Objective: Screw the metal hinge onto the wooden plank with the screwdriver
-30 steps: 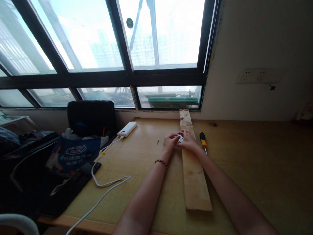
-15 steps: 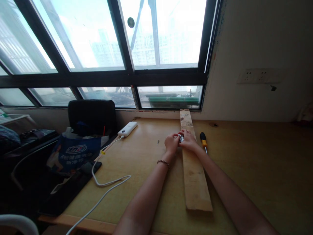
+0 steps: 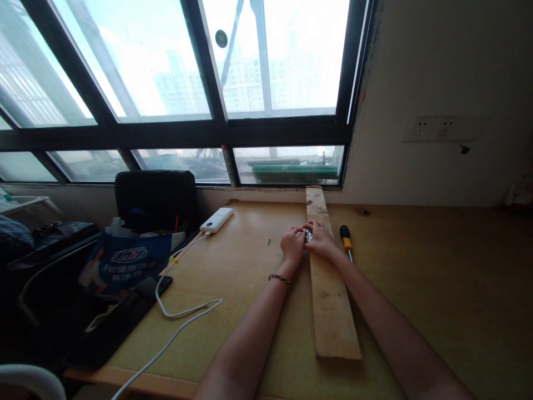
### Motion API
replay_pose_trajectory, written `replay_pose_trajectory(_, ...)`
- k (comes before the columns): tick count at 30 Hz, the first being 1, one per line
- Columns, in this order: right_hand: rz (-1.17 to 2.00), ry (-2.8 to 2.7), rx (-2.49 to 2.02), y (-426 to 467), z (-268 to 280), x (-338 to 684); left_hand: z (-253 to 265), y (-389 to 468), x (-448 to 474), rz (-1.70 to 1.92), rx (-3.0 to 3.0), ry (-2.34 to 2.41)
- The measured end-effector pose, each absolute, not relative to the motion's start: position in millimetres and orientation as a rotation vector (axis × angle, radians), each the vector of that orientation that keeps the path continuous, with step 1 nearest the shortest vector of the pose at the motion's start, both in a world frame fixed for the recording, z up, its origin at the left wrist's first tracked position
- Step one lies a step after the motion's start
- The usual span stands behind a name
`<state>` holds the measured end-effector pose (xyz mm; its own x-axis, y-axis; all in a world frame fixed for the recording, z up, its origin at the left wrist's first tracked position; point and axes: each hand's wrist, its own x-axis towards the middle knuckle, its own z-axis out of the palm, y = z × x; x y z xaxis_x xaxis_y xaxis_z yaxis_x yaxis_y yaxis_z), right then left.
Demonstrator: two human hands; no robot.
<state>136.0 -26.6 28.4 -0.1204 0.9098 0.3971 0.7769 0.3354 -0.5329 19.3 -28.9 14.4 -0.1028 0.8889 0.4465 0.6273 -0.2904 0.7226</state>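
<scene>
A long wooden board (image 3: 332, 300) lies on the table, running from near me to the window sill. On it, both hands pinch a small silvery metal plate with holes, like a hinge (image 3: 308, 235). My left hand (image 3: 292, 244) is closed at the plate's left side, beside the board's left edge. From the right, my right hand (image 3: 321, 240) rests over the board, its fingers closed on the same plate and partly hiding it. A yellow-and-black screwdriver (image 3: 346, 239) lies just right of the board. Left of my hands are small screws (image 3: 268, 243), too tiny to count.
A white power bank (image 3: 216, 220) with a white cable (image 3: 189, 322) lies along the left of the table (image 3: 241, 278). Beyond that edge stand a black chair (image 3: 156, 194) and a blue bag (image 3: 129, 264). The window and wall border the far side.
The view has shifted very slightly. Both hands stay on the metal plate in nearly the same place.
</scene>
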Motion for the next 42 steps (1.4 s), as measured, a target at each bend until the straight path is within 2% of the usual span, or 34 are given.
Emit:
replay_pose_trajectory(23, 0.228, -1.922, -1.486, -28, 28, 135, 4, -19, 18, 1.366, 1.771, 1.576)
replay_pose_trajectory(29, 0.234, -1.922, -1.484, -28, 30, 135, 11, -23, 16, 1.377, 1.941, 1.514)
replay_pose_trajectory(36, 0.218, -1.932, -1.487, -27, 29, 135, 8, -18, 16, 1.311, 1.642, 1.573)
replay_pose_trajectory(42, 0.226, -1.926, -1.473, -27, 27, 135, 0, -9, 13, 1.395, 1.742, 1.470)
